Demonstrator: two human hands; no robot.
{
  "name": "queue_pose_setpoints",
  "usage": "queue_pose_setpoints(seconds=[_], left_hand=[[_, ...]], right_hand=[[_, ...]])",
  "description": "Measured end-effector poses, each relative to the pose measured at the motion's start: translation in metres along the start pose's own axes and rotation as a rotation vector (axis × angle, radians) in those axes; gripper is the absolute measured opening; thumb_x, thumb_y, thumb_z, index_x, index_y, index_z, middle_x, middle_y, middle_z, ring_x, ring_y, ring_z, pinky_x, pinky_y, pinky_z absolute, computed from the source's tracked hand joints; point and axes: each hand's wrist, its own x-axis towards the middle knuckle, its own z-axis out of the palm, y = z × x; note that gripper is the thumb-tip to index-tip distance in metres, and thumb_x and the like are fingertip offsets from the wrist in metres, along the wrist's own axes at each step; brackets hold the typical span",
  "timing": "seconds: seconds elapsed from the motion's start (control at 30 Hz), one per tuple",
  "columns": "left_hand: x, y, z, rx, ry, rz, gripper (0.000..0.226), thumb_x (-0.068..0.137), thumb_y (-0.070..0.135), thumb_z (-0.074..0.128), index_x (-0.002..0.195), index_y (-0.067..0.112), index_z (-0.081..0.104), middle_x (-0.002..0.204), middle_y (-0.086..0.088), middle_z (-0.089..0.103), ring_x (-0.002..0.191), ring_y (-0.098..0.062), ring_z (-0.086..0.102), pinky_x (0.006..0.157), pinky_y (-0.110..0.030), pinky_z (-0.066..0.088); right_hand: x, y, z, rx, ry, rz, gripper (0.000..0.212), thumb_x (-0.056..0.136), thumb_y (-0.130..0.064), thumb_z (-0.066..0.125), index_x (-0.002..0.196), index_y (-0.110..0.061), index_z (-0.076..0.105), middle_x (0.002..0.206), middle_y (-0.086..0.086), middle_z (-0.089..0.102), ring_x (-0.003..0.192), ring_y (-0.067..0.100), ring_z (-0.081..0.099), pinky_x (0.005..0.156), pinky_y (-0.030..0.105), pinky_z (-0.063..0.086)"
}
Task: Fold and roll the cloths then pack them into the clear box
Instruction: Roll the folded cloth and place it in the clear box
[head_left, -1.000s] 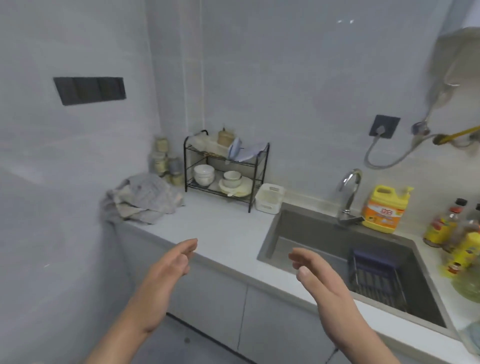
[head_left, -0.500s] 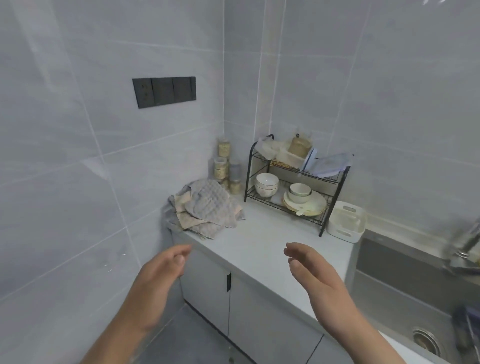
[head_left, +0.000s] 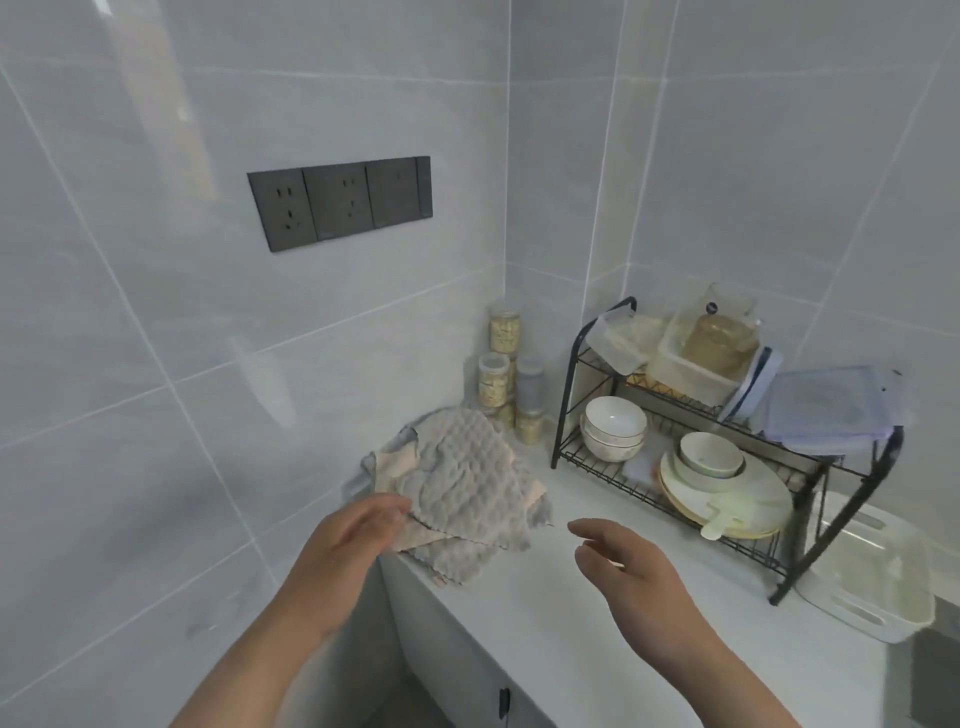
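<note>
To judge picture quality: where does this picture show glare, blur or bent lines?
Head view: a pale glare streak crosses the wall tiles; tile joints bow from the wide lens; the white basket at the right edge looks smeared; the cloths look sharp.

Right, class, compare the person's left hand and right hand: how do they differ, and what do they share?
The left hand meets the near edge of the cloths; the right hand hovers above the countertop, touching nothing. The left hand's fingers lie fairly straight; the right hand's curl loosely. Both are bare and reach forward. Whether the left hand pinches cloth is unclear.
</note>
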Motion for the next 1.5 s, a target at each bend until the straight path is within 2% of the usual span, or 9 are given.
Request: queue_pose_setpoints(seconds=[0.23,0.5,0.6,0.77,0.9,0.97,1.07,1.33,1.5], left_hand=[[0.09,-0.02,-0.007,0.051,-0.087,-0.048,0.069,0.048,0.094,0.054,0.096,0.047,0.071,0.105,0.023,0.069,0.106,0.0,0.062,0.097,-0.034,0.047],[0.244,-0.04,0.004,0.143,-0.303,-0.037,0.011,0.094,0.035,0.057,0.101,0.034,0.066,0.107,0.017,0.066,0.104,-0.005,0.061,0.097,-0.029,0.047],[0.298,-0.048,0.023,0.248,-0.453,0.026,0.012,0.096,0.026,0.056,0.104,0.032,0.062,0.103,0.021,0.062,0.1,0.007,0.057,0.08,-0.011,0.042],[0.372,-0.073,0.065,0.471,-0.619,0.125,0.026,0.089,0.039,0.055,0.113,0.034,0.066,0.111,0.012,0.067,0.102,-0.004,0.062,0.095,-0.032,0.049],[0.403,-0.095,0.097,0.724,-0.716,0.294,0.032,0.099,0.021,0.044,0.125,0.026,0.061,0.119,0.008,0.064,0.103,-0.014,0.061,0.084,-0.028,0.046],[0.413,-0.109,0.108,0.852,-0.77,0.345,0.037,0.098,0.012,0.042,0.128,0.026,0.06,0.129,0.002,0.06,0.111,-0.019,0.058,0.09,-0.029,0.046],[0.42,-0.128,0.116,0.979,-0.824,0.353,0.04,0.096,0.006,0.044,0.126,0.026,0.062,0.129,-0.002,0.061,0.11,-0.021,0.059,0.092,-0.033,0.048],[0.423,-0.126,0.126,1.212,-0.848,0.525,0.031,0.087,0.011,0.059,0.114,0.022,0.069,0.113,0.0,0.067,0.097,-0.019,0.061,0.087,-0.034,0.051],[0.419,-0.124,0.115,1.153,-0.597,0.748,0.009,0.087,0.024,0.065,0.09,0.023,0.073,0.09,0.003,0.069,0.083,-0.018,0.061,0.076,-0.033,0.051]], right_hand=[[0.088,0.006,0.029,-0.043,-0.071,0.103,0.018,0.096,-0.018,0.054,0.107,-0.03,0.061,0.106,-0.017,0.063,0.09,-0.004,0.058,0.074,0.01,0.042],[0.179,0.029,0.067,0.037,0.135,0.338,0.016,0.092,-0.01,0.053,0.098,-0.014,0.067,0.091,0.002,0.067,0.081,0.015,0.058,0.084,0.037,0.051],[0.208,0.044,0.085,0.047,0.212,0.444,0.018,0.09,-0.012,0.052,0.098,-0.016,0.067,0.086,-0.001,0.068,0.078,0.015,0.059,0.074,0.029,0.049],[0.238,0.08,0.109,-0.092,0.254,0.596,0.019,0.085,-0.013,0.048,0.089,-0.002,0.063,0.076,0.001,0.057,0.066,0.016,0.048,0.06,0.026,0.039],[0.248,0.105,0.122,-0.276,0.188,0.686,0.022,0.084,-0.013,0.044,0.062,-0.015,0.045,0.062,-0.003,0.05,0.056,0.014,0.046,0.046,0.02,0.034],[0.251,0.116,0.127,-0.331,0.13,0.702,0.014,0.08,-0.016,0.047,0.069,-0.014,0.057,0.072,0.0,0.061,0.069,0.02,0.058,0.053,0.024,0.044],[0.252,0.132,0.134,-0.408,0.094,0.679,0.022,0.08,-0.024,0.053,0.087,-0.009,0.067,0.086,0.006,0.068,0.08,0.025,0.064,0.064,0.029,0.051],[0.242,0.149,0.126,-0.452,0.158,0.499,0.017,0.083,-0.016,0.055,0.071,-0.017,0.044,0.074,-0.002,0.052,0.071,0.019,0.047,0.051,0.024,0.034],[0.238,0.157,0.121,-0.355,0.265,0.304,0.025,0.083,-0.014,0.066,0.071,-0.017,0.045,0.068,-0.002,0.053,0.058,0.014,0.047,0.048,0.021,0.037]])
